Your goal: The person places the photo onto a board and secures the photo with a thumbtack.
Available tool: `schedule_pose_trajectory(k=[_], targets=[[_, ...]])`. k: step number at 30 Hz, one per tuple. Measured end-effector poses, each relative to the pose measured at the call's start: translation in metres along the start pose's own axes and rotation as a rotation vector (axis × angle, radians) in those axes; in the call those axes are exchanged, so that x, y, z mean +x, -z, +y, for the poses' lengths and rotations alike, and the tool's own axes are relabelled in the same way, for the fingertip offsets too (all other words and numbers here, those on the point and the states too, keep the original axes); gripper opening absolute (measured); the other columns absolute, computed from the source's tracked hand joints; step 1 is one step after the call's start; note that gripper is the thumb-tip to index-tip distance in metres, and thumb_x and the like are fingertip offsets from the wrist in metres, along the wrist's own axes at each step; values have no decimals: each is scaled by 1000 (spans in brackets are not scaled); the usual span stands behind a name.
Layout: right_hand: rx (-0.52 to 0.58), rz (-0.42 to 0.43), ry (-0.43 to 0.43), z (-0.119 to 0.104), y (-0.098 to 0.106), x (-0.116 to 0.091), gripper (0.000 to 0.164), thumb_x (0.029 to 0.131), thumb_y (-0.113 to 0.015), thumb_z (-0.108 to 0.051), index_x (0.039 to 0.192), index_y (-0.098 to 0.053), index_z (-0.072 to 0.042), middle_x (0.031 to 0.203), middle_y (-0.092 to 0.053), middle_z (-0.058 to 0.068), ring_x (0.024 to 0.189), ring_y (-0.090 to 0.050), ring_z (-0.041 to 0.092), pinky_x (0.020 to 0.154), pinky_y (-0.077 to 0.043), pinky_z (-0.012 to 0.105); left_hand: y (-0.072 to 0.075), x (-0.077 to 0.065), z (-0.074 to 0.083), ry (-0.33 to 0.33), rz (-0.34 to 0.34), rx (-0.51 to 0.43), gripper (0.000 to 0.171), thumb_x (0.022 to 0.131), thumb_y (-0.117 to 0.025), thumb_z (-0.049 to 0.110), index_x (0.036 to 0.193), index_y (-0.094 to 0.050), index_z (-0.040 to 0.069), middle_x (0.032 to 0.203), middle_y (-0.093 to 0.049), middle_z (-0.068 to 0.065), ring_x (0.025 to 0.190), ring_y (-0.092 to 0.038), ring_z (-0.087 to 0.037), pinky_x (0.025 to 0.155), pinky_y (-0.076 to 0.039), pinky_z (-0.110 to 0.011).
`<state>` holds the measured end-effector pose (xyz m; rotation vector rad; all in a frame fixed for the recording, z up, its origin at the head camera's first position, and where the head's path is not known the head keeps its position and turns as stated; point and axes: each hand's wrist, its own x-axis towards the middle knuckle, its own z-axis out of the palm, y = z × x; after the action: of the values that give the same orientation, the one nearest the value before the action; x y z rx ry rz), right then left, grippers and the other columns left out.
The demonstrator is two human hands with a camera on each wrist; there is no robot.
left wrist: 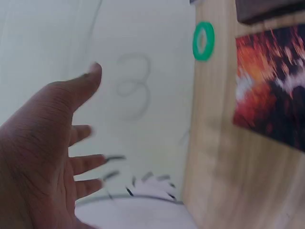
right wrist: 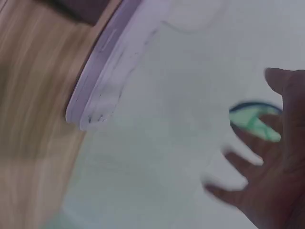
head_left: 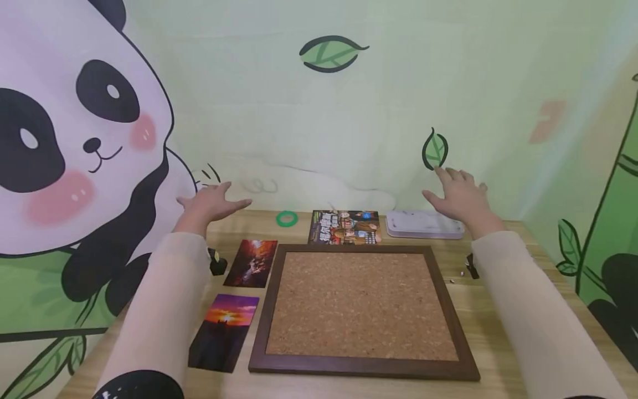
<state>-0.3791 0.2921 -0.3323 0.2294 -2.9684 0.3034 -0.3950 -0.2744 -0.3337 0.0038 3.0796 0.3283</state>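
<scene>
Both hands are held up in the air with nothing in them. On the left side of the head view, my left hand (head_left: 211, 204) is spread, thumb apart from the fingers, above the far left part of the table. My right hand (head_left: 463, 199) is likewise spread, over the far right near a pale tin case (head_left: 423, 224). Between the forearms lies a cork board (head_left: 364, 305) in a dark brown frame. Two picture cards lie left of it: an autumn stream card (head_left: 251, 263) and a purple sunset card (head_left: 224, 332). A green ring of tape (left wrist: 203, 41) shows beyond the left hand's thumb.
Behind the board lies a colourful printed booklet (head_left: 344, 227). Small shiny bits (head_left: 452, 281) lie to the board's right. The wooden table (head_left: 498, 321) ends at a wall covering (head_left: 279, 127) with a panda and leaves.
</scene>
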Motion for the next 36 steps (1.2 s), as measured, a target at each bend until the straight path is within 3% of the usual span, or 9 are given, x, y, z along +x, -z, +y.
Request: schedule_pose_trajectory(k=[3,7,13,19,23,27,30,33,36], targets=[[164,-56,64,16,-4,-11,68,104,-41,-51,148,-42,1,145,-45,31,131,-41,54,101,-34,70,-11,-5,-23,37,-69,-50,99,91,-46,75,155,-30,0,153,-33,-33,139,-30,-55,100,-16,-82],[289,-140,91,43,-17,-32,54,106,-46,-38,139,-50,5,133,-55,33,123,-51,52,97,-43,63,-31,-12,-58,70,-176,-123,97,93,-51,68,150,-32,-8,150,-35,-36,135,-36,-54,105,-31,-69],[346,-174,54,75,-38,-56,57,107,-44,-39,142,-45,6,134,-52,36,123,-48,56,93,-44,65,-49,-23,-87,116,-255,-184,102,94,-49,68,150,-26,-14,150,-30,-39,136,-31,-56,108,-30,-66],[367,-136,55,86,-48,-67,54,107,-47,-36,141,-47,6,133,-52,37,122,-48,57,95,-42,66,-57,-27,-85,119,-251,-222,101,93,-50,68,150,-27,-13,149,-31,-39,136,-30,-56,108,-28,-67],[381,-157,55,92,-59,-77,49,106,-50,-34,136,-54,6,131,-56,34,121,-50,56,96,-41,66,-67,-26,-81,95,-237,-238,97,93,-52,67,148,-34,-11,148,-36,-37,136,-34,-54,109,-28,-66],[447,-242,7,101,-74,-89,47,105,-54,-33,135,-57,3,127,-61,28,109,-59,44,83,-51,53,-80,-22,-74,-5,-209,-225,88,95,-56,59,144,-40,-11,144,-43,-35,133,-39,-52,108,-32,-64],[510,-271,-10,107,-83,-96,45,102,-60,-31,134,-59,1,120,-65,20,99,-61,28,75,-51,39,-87,-18,-64,-74,-200,-254,84,95,-62,51,145,-38,-12,143,-45,-36,131,-43,-52,106,-34,-62],[560,-296,-5,108,-88,-99,46,99,-63,-32,133,-61,-1,120,-66,17,105,-60,24,80,-49,36,-96,-14,-56,-102,-180,-255,83,93,-68,46,150,-35,-5,144,-42,-36,132,-41,-53,106,-33,-63],[580,-329,-17,107,-93,-104,48,99,-63,-35,135,-60,-4,127,-64,17,112,-58,27,84,-48,37,-104,-9,-53,-108,-177,-215,85,91,-70,44,156,-30,7,151,-33,-34,137,-29,-55,107,-26,-69]])
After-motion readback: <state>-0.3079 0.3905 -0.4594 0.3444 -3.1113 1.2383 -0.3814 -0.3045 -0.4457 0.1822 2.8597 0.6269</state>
